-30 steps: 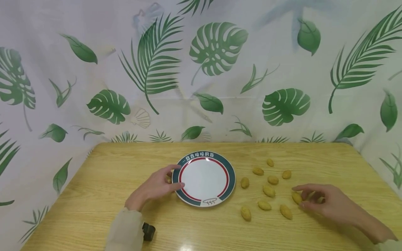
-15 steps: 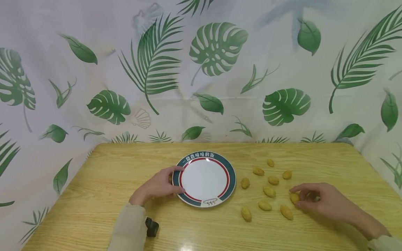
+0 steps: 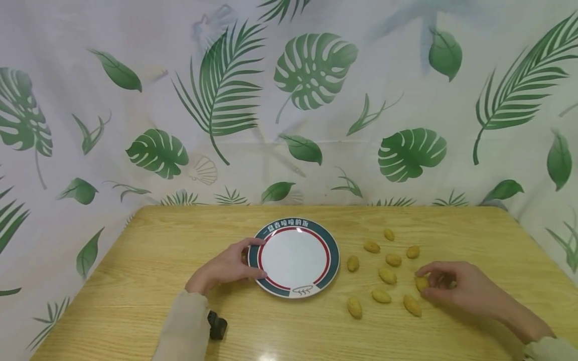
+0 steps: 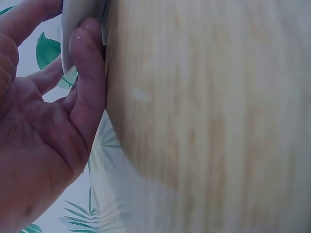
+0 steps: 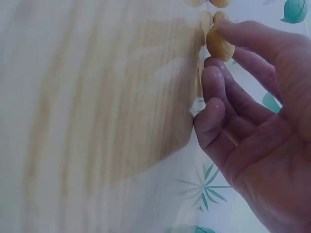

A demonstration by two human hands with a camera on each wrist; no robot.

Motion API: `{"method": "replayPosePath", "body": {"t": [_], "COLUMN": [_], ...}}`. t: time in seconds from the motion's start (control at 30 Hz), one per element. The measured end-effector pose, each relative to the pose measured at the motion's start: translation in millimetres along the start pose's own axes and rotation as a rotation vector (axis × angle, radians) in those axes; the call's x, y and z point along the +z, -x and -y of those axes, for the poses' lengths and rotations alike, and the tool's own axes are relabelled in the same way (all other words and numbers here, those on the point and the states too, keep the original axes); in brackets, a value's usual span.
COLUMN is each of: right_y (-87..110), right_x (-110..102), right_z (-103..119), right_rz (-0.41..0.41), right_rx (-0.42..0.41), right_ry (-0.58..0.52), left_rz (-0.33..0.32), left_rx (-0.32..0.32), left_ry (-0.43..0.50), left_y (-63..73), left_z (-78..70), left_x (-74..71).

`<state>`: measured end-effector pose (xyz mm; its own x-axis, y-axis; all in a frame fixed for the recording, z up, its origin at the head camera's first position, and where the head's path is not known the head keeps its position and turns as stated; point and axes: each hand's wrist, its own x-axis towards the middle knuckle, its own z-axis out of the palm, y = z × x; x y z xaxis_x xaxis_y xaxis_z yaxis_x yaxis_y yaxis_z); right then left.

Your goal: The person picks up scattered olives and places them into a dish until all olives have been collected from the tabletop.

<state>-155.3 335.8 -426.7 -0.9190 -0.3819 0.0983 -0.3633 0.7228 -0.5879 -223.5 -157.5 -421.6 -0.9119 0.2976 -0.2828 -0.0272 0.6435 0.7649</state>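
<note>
A round white plate (image 3: 295, 258) with a dark green rim and a red ring lies on the wooden table. My left hand (image 3: 230, 265) grips its left edge, thumb on the rim; in the left wrist view, fingers reach under the plate edge (image 4: 73, 34). On the right, my right hand (image 3: 465, 288) pinches a small yellow oval piece (image 3: 422, 285) between thumb and fingers, low over the table. The right wrist view shows that oval piece (image 5: 220, 44) with a dimpled skin, the remaining fingers loosely bent below it.
Several similar yellow ovals (image 3: 387, 275) lie scattered between the plate and my right hand. A small black device (image 3: 218, 326) is at the left sleeve. A leaf-patterned curtain (image 3: 289, 100) hangs behind the table's (image 3: 149, 260) far edge.
My right hand has shifted slightly left with the yellow oval piece. The left hand has settled further onto the plate's rim; the plate lies almost where it was.
</note>
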Motion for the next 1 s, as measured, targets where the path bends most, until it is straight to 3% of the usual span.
{"method": "replayPosePath", "body": {"t": [0.33, 1.0], "right_y": [-8.1, -31.1], "right_x": [3, 13], "right_z": [11, 51], "right_rz": [-0.131, -0.17], "right_rx": [-0.06, -0.087], "right_ry": [-0.023, -0.119], "left_rz": [0.022, 0.029], "left_rx": [-0.019, -0.083], "left_ry": [0.021, 0.036], "left_y": [0.7, -0.3], "left_z": [-2.1, -4.1], "left_x": [-1.8, -0.4]}}
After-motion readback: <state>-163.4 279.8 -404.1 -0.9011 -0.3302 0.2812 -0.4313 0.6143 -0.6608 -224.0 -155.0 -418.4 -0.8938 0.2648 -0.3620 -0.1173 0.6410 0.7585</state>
